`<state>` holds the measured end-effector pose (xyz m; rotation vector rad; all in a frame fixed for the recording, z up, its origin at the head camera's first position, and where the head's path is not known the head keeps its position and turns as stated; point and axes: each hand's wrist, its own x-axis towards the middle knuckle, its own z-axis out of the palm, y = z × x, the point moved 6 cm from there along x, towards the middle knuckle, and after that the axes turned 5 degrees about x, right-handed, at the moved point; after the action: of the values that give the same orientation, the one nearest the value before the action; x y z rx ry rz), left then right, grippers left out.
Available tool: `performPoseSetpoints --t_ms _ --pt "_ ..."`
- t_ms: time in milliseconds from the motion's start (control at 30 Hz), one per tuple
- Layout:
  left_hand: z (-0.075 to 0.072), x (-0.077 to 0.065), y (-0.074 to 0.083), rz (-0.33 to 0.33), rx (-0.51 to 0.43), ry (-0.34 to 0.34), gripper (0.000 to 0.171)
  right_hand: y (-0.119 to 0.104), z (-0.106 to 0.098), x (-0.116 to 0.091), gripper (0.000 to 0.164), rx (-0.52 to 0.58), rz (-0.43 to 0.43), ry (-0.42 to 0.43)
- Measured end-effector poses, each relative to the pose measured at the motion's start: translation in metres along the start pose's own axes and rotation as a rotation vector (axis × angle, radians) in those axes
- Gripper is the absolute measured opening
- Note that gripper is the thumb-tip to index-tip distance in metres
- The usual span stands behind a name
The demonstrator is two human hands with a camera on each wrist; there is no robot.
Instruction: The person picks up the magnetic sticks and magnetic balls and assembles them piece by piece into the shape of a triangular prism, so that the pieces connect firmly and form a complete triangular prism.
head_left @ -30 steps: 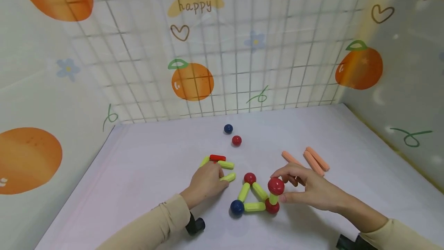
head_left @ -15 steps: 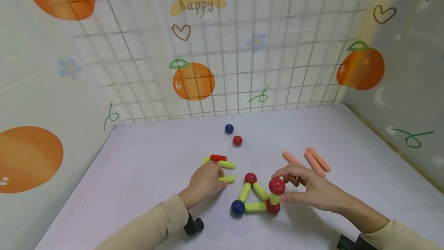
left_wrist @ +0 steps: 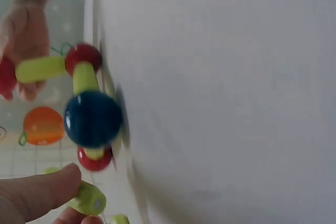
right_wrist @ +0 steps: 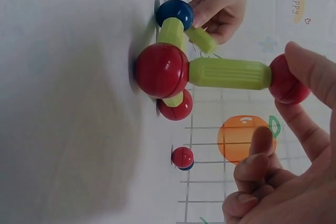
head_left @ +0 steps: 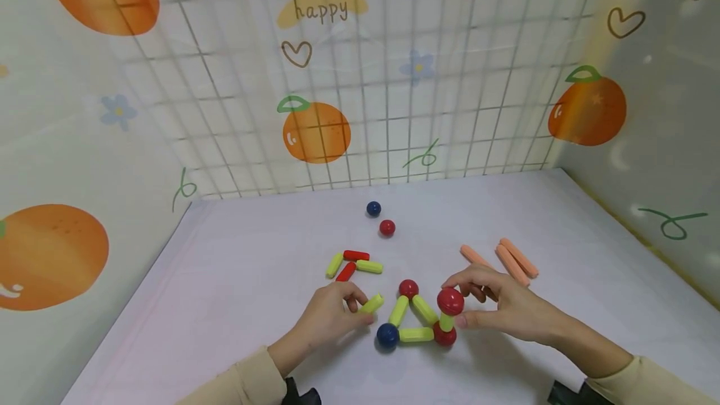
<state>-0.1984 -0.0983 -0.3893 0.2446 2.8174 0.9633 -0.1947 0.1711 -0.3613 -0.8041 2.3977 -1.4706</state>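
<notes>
My left hand [head_left: 329, 314] pinches a yellow-green magnetic rod [head_left: 372, 304] between thumb and fingers; a pale disc shows on its end in the left wrist view. Just right of it lies a triangle of yellow-green rods, joined by a blue ball [head_left: 387, 335], a rear red ball [head_left: 409, 289] and a front red ball [head_left: 445, 335]. An upright yellow-green rod [right_wrist: 229, 74] stands on the front red ball, topped by another red ball [right_wrist: 289, 80]. The thumb and index finger of my right hand [head_left: 503, 305] hold that top ball from its sides.
Behind my left hand lie two red rods [head_left: 357, 255] and two yellow-green rods [head_left: 369, 266]. Farther back sit a loose red ball [head_left: 387, 227] and a blue ball [head_left: 374, 209]. Longer orange rods [head_left: 512, 265] lie beyond my right hand. A patterned curtain [head_left: 247, 142] borders the table.
My left hand has drawn back toward me from the loose rods, bringing the pinched yellow-green rod close to the triangle and uncovering a red rod. The right hand keeps its place.
</notes>
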Motion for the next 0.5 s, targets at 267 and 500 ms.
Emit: performPoseSetpoints --t_ms 267,500 --pt "0.006 -0.014 0.02 0.079 -0.107 -0.029 0.022 0.0 0.0 -0.001 0.035 -0.008 -0.018 0.006" --pt "0.011 -0.019 0.025 0.091 -0.127 -0.061 0.022 0.0 0.0 -0.001 0.035 -0.011 -0.018 0.008"
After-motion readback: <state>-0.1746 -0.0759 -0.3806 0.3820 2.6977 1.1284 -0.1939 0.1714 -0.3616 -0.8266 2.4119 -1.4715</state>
